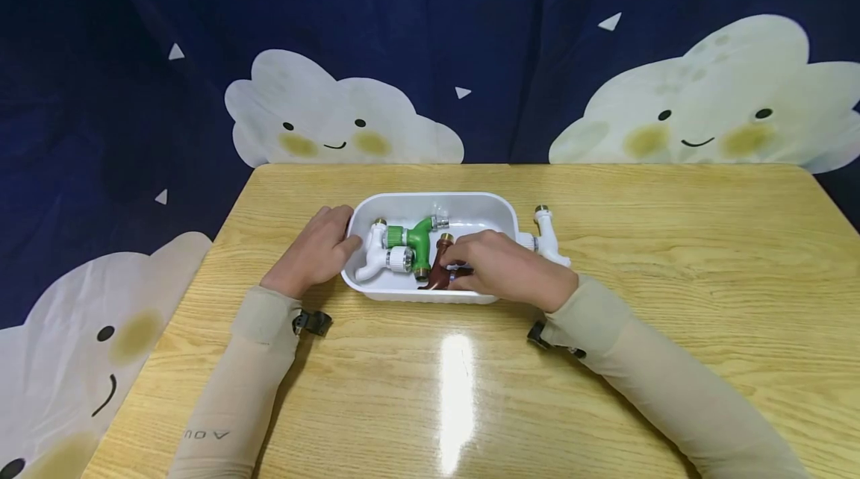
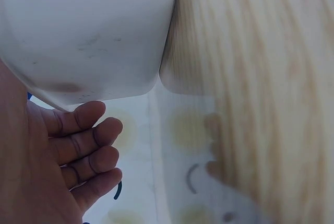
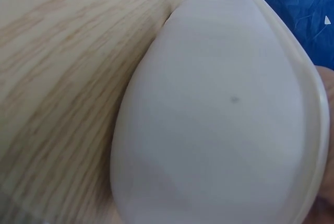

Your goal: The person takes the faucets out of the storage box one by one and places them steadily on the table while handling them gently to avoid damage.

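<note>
A white plastic bin [image 1: 430,295] stands on the table with several taps inside. At its left end my left hand [image 1: 325,248] holds the rim, thumb over the edge; in the left wrist view its fingers [image 2: 99,158] curve loosely beside the outer wall. A white tap [image 1: 373,254] lies at the bin's left, and a green tap [image 1: 419,244] beside it. My right hand [image 1: 500,266] reaches over the near rim and grips a brown tap [image 1: 440,270], partly hidden by the fingers. The right wrist view mostly shows the bin's outer wall [image 3: 214,104].
Another white tap [image 1: 547,236] is outside the bin at its right end, its ribbed knob close to the wall. The wooden table [image 1: 376,389] extends around the bin. Behind it hangs a dark blue curtain [image 1: 504,9] with cloud faces.
</note>
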A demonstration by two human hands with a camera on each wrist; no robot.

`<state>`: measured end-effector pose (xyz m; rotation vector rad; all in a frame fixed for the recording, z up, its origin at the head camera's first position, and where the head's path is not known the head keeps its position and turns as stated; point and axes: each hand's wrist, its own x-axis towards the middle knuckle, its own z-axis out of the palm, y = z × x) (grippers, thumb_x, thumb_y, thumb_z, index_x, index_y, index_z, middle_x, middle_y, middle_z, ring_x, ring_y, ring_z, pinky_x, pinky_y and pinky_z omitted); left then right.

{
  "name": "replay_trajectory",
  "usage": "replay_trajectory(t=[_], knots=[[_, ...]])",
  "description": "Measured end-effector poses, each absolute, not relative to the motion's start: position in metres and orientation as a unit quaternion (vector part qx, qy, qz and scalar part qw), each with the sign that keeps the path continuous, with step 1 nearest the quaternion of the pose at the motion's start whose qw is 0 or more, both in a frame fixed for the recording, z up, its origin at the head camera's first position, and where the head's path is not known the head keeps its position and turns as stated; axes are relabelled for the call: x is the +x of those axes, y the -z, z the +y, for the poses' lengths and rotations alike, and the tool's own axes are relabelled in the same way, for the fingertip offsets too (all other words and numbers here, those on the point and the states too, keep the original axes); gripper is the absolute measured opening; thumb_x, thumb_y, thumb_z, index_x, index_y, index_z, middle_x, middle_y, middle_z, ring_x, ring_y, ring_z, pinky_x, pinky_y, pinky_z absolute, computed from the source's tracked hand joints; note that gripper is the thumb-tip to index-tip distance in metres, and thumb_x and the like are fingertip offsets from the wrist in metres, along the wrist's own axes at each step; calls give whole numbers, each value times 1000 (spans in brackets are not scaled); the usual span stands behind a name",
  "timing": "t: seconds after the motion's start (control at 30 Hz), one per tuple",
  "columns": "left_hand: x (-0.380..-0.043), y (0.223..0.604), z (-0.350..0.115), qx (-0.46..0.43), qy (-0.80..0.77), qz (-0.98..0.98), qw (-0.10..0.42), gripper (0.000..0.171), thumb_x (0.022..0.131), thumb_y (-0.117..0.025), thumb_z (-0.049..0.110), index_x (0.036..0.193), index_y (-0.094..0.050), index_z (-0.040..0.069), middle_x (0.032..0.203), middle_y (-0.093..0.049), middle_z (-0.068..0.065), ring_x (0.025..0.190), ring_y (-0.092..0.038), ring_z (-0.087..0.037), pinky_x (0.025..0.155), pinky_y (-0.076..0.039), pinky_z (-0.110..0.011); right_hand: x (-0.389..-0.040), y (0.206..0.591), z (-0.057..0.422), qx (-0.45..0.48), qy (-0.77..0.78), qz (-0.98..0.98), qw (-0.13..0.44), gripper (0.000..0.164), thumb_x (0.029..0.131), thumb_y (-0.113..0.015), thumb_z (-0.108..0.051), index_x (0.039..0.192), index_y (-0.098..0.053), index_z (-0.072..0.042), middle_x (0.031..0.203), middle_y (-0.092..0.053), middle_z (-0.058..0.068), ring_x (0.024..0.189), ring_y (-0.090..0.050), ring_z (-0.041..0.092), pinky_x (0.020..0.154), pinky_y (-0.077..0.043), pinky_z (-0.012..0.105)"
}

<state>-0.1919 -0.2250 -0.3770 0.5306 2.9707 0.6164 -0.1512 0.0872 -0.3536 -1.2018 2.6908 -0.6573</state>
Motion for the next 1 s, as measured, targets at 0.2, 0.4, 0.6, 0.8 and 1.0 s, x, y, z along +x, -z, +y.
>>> replay_trajectory(t=[0.2,0.4,0.6,0.8,1.0], knots=[[-191,376,-225,174,-199,964,28,26,95,-49,23,107,-59,3,93,-60,-13,94,-49,-30,84,-39,-40,-151,356,86,-394,213,892,61,24,89,-82,-20,111,-78,-10,105,-78,2,97,-75,15,85,-60,33],[-192,376,-225,173,-197,965,27,23,95,-49,22,104,-58,3,90,-58,-12,93,-49,-30,83,-39,-40,-152,355,86,-398,212,890,63,22,90,-80,-19,111,-79,-11,107,-79,3,100,-76,16,86,-60,32],[-191,376,-224,173,-198,964,27,22,95,-49,22,104,-58,3,90,-58,-12,93,-48,-30,83,-38,-40,-153,356,86,-403,210,889,58,14,90,-80,-23,101,-80,-14,96,-78,-1,88,-73,10,80,-59,30],[-191,376,-224,175,-199,964,25,24,95,-49,22,107,-59,3,93,-60,-13,94,-49,-30,84,-39,-41,-153,356,86,-398,209,891,56,11,89,-81,-23,97,-80,-15,91,-77,-3,81,-69,5,77,-56,29],[-191,377,-224,175,-201,964,24,26,95,-49,22,109,-60,2,95,-61,-13,95,-49,-30,85,-39,-42,-153,355,85,-394,209,893,58,6,90,-80,-21,91,-78,-16,83,-72,-7,71,-58,3,70,-50,25]])
